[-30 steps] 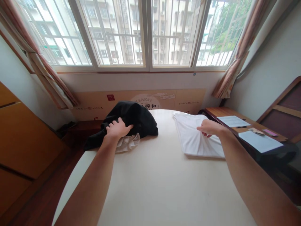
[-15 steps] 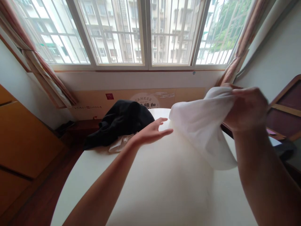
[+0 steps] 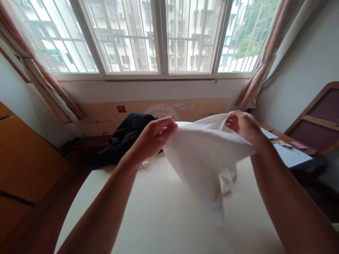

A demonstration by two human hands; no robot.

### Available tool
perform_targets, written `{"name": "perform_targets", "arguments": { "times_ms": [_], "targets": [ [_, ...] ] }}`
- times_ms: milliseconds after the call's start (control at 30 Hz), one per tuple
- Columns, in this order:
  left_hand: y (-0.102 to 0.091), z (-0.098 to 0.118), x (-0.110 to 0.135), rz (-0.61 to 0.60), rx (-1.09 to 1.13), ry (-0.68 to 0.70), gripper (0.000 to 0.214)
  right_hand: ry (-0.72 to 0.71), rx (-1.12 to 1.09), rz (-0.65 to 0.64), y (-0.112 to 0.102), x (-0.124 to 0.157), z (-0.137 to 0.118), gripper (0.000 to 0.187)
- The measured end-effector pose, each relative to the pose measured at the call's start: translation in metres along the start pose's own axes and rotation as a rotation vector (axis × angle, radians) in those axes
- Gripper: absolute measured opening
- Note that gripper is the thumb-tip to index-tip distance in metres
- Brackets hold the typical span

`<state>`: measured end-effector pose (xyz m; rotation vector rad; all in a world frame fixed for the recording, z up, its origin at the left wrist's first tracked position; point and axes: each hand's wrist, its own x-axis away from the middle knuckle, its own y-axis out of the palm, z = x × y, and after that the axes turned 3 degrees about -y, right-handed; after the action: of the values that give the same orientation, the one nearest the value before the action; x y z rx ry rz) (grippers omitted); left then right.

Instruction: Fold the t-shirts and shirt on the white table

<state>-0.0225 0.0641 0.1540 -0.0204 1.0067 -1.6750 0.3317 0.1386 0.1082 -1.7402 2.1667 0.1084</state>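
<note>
A thin white cloth garment (image 3: 198, 151) hangs stretched between my two hands above the white table (image 3: 159, 211). Its kind cannot be made out, as it is folded and blurred by motion. My left hand (image 3: 159, 132) pinches one upper corner. Closed on the other upper edge is my right hand (image 3: 243, 125), with part of the cloth draped beside its wrist. The lower part dangles in loose folds over the tabletop. Behind my left hand lies a heap of black cloth (image 3: 127, 135) at the table's far left edge, and a pale cloth (image 3: 145, 163) peeks out below it.
A long printed cardboard box (image 3: 100, 114) stands against the wall under the barred window (image 3: 127, 38). On the right, a wooden desk (image 3: 280, 135) bears papers (image 3: 293, 155) beside a wooden chair back (image 3: 315, 120). An orange cabinet (image 3: 29, 162) stands left.
My left hand, open and apart from the cloth before, has taken hold of its left corner. My right hand has moved a little left and lower, and the white cloth is now spread between both.
</note>
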Motion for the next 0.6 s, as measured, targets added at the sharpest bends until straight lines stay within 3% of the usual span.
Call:
{"name": "perform_targets", "arguments": {
  "times_ms": [67,100,133,233,300,367,467,533,600],
  "targets": [
    [-0.015,-0.004,-0.002,0.198,-0.235,-0.001,0.036,0.064,-0.004,-0.129,0.01,0.005,0.003,0.033],
    [-0.019,-0.011,-0.004,0.224,-0.368,-0.043,0.036,0.072,0.038,-0.233,0.016,0.009,0.002,0.039],
    [-0.022,-0.02,-0.005,0.185,-0.503,-0.119,0.035,0.059,0.091,-0.35,0.022,0.014,0.001,0.046],
    [-0.022,-0.052,-0.006,-0.084,-0.811,-0.416,0.034,-0.032,0.303,-0.72,0.051,0.031,0.003,0.064],
    [-0.02,-0.068,-0.005,-0.134,-0.907,-0.532,0.034,-0.104,0.506,-0.871,0.076,0.041,0.012,0.066],
    [-0.017,-0.075,-0.004,-0.048,-0.926,-0.535,0.034,-0.201,0.713,-0.879,0.099,0.049,0.022,0.05],
    [-0.01,-0.075,-0.003,-0.025,-0.801,-0.367,0.031,-0.284,0.82,-0.821,0.117,0.052,0.029,0.008],
    [-0.001,-0.073,-0.002,-0.152,-0.622,-0.232,0.037,-0.279,0.719,-0.815,0.113,0.049,0.02,0.024],
    [0.008,-0.07,-0.002,-0.317,-0.435,-0.183,0.04,-0.25,0.53,-0.815,0.099,0.047,0.001,0.043]
  ]
}}
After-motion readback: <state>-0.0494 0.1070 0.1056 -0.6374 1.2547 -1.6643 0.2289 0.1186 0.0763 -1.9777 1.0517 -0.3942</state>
